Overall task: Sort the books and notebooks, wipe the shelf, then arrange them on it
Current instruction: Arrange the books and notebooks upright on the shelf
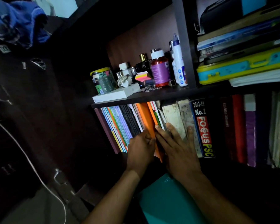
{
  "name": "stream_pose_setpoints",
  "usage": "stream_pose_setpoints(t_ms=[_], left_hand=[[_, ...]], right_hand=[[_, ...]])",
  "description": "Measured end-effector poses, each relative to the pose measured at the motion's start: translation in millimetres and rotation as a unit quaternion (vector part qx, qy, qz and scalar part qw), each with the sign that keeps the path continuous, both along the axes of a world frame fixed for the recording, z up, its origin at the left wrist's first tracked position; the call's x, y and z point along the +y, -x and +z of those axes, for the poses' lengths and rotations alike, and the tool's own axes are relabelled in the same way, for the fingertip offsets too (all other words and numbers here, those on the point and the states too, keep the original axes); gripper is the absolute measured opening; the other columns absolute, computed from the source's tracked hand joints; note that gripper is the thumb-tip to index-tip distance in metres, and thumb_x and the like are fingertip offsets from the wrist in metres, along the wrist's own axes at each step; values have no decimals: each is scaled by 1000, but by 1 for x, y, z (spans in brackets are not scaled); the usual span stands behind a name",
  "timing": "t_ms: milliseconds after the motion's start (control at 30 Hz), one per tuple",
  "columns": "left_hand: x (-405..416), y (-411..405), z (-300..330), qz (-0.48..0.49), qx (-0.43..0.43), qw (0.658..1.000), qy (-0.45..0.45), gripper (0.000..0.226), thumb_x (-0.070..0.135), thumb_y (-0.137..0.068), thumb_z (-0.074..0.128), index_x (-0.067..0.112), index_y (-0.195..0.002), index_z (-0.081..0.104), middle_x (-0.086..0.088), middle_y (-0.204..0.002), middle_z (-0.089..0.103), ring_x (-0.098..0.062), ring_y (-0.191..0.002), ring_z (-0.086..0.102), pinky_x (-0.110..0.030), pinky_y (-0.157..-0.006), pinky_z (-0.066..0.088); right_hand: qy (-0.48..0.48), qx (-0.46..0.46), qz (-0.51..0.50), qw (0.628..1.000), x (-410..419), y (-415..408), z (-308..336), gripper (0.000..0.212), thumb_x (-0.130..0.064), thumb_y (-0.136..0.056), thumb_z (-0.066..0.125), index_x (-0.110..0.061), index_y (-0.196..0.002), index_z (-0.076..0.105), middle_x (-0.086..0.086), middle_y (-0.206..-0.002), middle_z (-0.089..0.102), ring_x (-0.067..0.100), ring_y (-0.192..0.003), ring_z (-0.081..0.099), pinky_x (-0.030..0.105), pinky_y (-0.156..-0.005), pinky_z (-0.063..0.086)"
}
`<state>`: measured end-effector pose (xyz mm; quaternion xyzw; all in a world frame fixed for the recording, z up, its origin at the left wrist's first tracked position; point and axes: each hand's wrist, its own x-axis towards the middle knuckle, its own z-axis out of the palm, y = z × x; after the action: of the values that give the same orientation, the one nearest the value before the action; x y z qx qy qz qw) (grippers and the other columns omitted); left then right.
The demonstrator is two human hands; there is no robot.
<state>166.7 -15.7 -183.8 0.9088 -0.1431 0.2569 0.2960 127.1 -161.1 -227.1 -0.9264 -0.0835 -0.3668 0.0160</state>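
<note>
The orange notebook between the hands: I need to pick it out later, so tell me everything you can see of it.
The orange notebook is thin, with a plain, matte cover like card or plastic. It stands upright, leaning a little, in the row on the lower shelf, its bottom corner jutting out in front. The left hand pinches its front edge; the right hand lies flat on the pale books beside it, fingertips touching it.
</note>
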Motion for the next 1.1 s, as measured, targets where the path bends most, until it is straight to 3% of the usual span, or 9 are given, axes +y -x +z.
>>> stream_pose_setpoints(t_ms=[100,267,367,500,567,633,767,967,1100], left_hand=[[6,-3,2,-1,2,1000,-11,26,37,-91,61,18,-74,61,5,-69,71,-17,-66,68,-38,-68,57],[-7,-14,15,5,12,998,-56,14,23,-81,54,14,-72,60,-3,-70,71,-27,-73,69,-40,-68,56],[-5,-18,13,11,11,998,-65,10,25,-81,53,18,-75,57,0,-67,68,-27,-70,68,-39,-64,56],[3,-6,-3,-17,83,995,-52,31,54,-95,47,24,-87,49,2,-74,71,-26,-68,71,-45,-64,58],[8,6,-14,-79,161,983,-30,30,52,-100,50,24,-93,57,1,-77,74,-20,-66,72,-49,-65,60],[17,24,-17,-120,197,964,-132,37,59,-99,48,26,-102,64,1,-86,74,-17,-78,71,-43,-76,58],[44,67,-22,-179,254,914,-259,58,69,-84,67,33,-129,60,11,-107,57,-6,-91,56,-23,-86,47],[60,72,-27,-158,373,912,-63,62,52,-63,89,20,-114,73,5,-107,77,-19,-102,74,-45,-93,59],[65,65,-5,-137,254,956,-53,38,41,-79,84,23,-108,67,0,-110,71,-19,-95,69,-24,-81,56]], right_hand=[[-12,-8,11,1000,1,-1,0,92,-47,-72,76,-19,-153,43,-5,-168,22,25,-155,17,75,-114,9],[-45,8,26,999,4,0,4,105,-39,-61,85,-19,-154,42,-6,-165,29,24,-155,18,75,-114,12],[-103,-5,44,994,10,5,13,77,-31,-75,77,-23,-146,49,-5,-155,47,23,-149,32,68,-114,20],[-162,18,36,986,4,15,29,15,-36,-94,55,-35,-109,58,-12,-106,68,15,-104,59,44,-102,30],[-173,49,18,984,-4,17,31,7,-38,-95,54,-32,-95,56,-8,-85,67,17,-87,62,42,-92,34],[-193,128,13,973,-11,13,25,16,-44,-94,55,-28,-91,53,-4,-85,68,21,-84,66,38,-83,44],[-150,344,22,927,-18,1,7,44,-63,-83,65,-21,-88,54,4,-96,63,24,-85,63,31,-66,46],[-220,452,159,850,-36,9,31,64,-84,-64,65,-30,-97,69,-4,-104,70,15,-89,68,33,-80,56],[-363,494,235,754,-42,19,33,52,-72,-76,72,-39,-117,70,-10,-107,77,13,-92,75,42,-92,58]])
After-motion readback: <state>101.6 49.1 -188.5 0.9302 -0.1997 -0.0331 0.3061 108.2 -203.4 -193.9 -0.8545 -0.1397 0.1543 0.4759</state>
